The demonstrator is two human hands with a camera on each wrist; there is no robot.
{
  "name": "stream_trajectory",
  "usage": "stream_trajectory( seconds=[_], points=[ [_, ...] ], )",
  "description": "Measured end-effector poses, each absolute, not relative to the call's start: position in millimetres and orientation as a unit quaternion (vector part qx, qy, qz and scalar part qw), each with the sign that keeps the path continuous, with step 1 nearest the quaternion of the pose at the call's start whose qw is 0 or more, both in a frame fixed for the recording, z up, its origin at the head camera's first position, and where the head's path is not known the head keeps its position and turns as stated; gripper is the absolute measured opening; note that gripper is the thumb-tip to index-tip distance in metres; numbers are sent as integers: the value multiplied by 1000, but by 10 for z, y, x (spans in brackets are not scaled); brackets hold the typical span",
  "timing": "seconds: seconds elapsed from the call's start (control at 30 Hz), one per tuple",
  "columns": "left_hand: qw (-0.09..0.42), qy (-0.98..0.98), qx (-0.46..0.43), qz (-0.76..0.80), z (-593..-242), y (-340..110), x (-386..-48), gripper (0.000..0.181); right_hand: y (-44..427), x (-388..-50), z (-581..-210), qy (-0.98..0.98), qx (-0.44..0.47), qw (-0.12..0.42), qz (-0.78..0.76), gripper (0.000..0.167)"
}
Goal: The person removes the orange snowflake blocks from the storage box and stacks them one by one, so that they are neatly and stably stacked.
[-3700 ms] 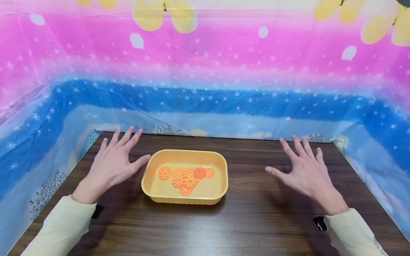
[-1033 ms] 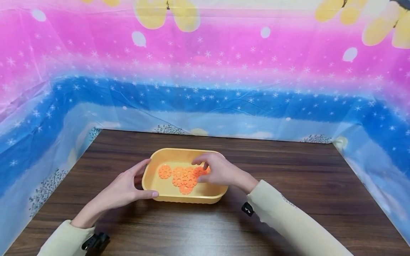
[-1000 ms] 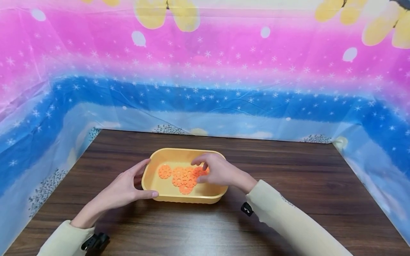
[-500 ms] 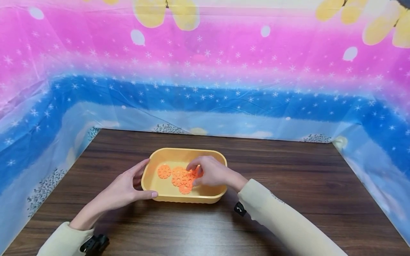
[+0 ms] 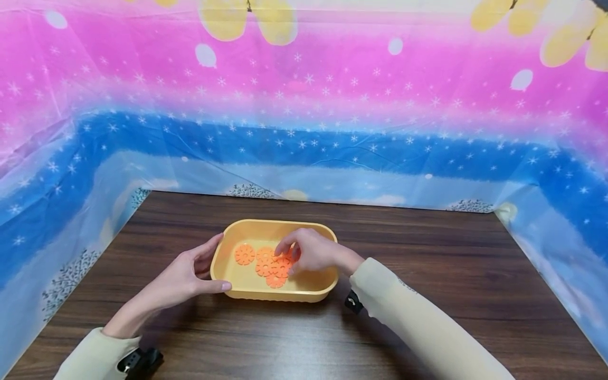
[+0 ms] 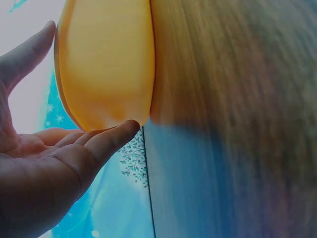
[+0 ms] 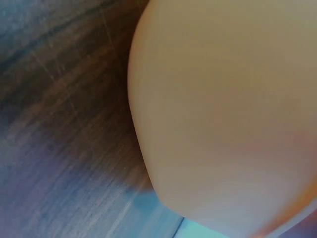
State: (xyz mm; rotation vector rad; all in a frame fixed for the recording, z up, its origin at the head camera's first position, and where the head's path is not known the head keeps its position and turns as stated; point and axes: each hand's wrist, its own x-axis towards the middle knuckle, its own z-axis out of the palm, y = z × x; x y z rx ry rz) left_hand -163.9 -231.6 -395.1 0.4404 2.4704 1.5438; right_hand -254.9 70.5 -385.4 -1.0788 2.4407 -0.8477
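Note:
A yellow plastic tray (image 5: 237,230) with rounded corners stands on the table. Several flat orange snowflake discs (image 5: 266,266) with notched edges lie in it, overlapping in a pile; one single disc (image 5: 244,254) lies apart at the left. My left hand (image 5: 178,277) holds the tray's left end, thumb at the front rim and fingers along the outer side. My right hand (image 5: 313,250) reaches inside over the right part of the pile, fingers bent down toward the discs. Its fingertips are partly hidden, so a grip on a disc cannot be made out. In the right wrist view the tray wall (image 7: 213,99) hides the hand.
The dark wood-grain table (image 5: 427,264) spreads around the tray. A pink and blue printed cloth (image 5: 304,137) hangs along its back and both sides. Each forearm wears a pale sleeve (image 5: 418,311), with a small black device (image 5: 353,301) at the right wrist.
Both hands, first spread apart over the table, have come to the tray: the left to its end, the right inside. Lately the right hand has shifted slightly left over the discs.

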Motion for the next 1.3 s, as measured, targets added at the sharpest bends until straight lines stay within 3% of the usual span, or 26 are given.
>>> stream_trajectory(
  seconds=[1.3],
  points=[
    [128,821,134,540,-3931,-2309,-1645,110,653,-2619,-3946,875,-385,166,-244,34]
  ],
)
